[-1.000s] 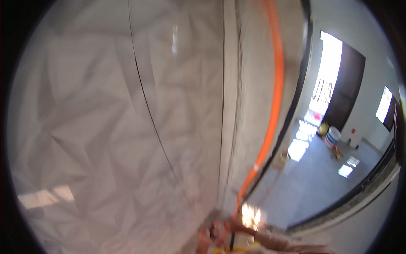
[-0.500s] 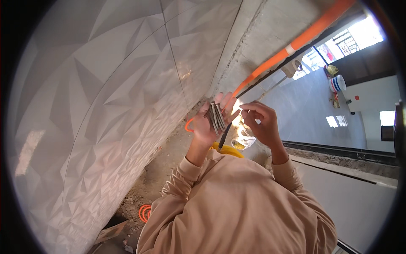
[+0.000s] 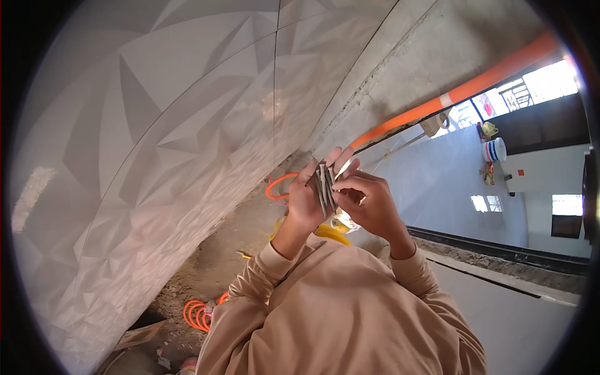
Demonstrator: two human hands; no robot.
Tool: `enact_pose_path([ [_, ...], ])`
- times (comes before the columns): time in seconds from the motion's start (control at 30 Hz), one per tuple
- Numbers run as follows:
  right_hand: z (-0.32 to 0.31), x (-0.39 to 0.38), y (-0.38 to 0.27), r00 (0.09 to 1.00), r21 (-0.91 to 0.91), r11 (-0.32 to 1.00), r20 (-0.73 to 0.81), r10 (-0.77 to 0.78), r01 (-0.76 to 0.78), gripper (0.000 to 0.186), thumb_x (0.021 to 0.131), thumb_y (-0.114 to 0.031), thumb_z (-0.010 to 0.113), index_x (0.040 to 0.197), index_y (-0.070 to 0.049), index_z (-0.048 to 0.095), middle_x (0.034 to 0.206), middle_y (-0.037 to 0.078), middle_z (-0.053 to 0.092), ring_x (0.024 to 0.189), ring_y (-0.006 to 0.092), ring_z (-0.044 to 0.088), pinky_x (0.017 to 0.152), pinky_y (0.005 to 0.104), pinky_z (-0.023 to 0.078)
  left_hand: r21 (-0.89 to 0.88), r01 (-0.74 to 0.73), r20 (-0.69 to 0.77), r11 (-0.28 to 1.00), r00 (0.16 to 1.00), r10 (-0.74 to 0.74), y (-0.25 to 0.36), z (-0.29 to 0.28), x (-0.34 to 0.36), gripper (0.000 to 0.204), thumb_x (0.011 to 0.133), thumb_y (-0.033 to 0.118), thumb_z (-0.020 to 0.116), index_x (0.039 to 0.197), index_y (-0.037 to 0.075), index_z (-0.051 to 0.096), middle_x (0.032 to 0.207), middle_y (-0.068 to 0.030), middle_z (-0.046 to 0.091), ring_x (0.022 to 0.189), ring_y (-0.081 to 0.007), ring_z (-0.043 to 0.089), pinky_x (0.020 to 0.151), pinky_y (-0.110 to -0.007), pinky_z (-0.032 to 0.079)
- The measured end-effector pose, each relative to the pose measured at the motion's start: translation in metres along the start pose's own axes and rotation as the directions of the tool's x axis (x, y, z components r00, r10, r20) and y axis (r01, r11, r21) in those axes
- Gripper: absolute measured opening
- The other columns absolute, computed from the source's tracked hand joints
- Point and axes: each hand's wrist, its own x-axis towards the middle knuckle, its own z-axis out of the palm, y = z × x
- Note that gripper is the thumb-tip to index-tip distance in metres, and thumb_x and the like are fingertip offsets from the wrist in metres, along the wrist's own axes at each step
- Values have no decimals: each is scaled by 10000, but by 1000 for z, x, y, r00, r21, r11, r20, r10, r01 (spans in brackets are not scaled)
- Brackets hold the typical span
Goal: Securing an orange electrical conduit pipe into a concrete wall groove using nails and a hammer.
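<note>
Several slim, grey-brown rods (image 3: pixel 323 187), with the look of long screws or nails, lie side by side across the upturned palm of my left hand (image 3: pixel 305 199). That hand's thumb rests along the bundle, and its fingers reach out beyond it. From the right, my right hand (image 3: pixel 370 203) meets the bundle with its thumb and forefinger drawn together at the rods' right edge. Whether one rod is pinched apart from the others is too small to make out. Both hands are in front of my chest, in tan sleeves.
A tall white faceted panel wall (image 3: pixel 156 162) rises close on my left. An orange hose (image 3: pixel 400 125) runs along the concrete at upper right, and its coils (image 3: pixel 197 315) lie on the dirt floor. Right, beyond a dark sill (image 3: pixel 500 248), stands a white bucket (image 3: pixel 494 150).
My right hand has come left and down, from apart to touching the rods in my left hand. The whole view has shifted a little with my head.
</note>
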Motion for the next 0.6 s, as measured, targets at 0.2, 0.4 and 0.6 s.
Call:
enact_pose_path([
  [0.2,6,13,-11,969,48,988,-189,156,-149,159,733,-27,669,863,13,587,738,89,621,598,127,621,534,239,472,161,-42,13,986,999,40,5,10,9,508,938,332,362,1332,13,341,1398,-127,356,1255,-279,376,1028,-408,332],
  [0.4,-11,1,15,976,92,985,-151,155,-143,490,803,-86,596,1268,-43,445,888,94,577,749,166,599,685,288,470,165,-43,-8,985,999,45,5,-26,22,236,888,287,396,889,80,509,918,-59,528,848,-207,515,766,-353,439],
  [0.6,-170,-11,-84,891,396,877,-447,-74,271,350,865,-79,514,1209,-34,462,861,59,541,691,134,587,658,254,503,677,-35,-92,735,987,132,16,78,61,160,886,234,509,936,88,553,635,31,442,463,-95,387,385,-231,272],
])
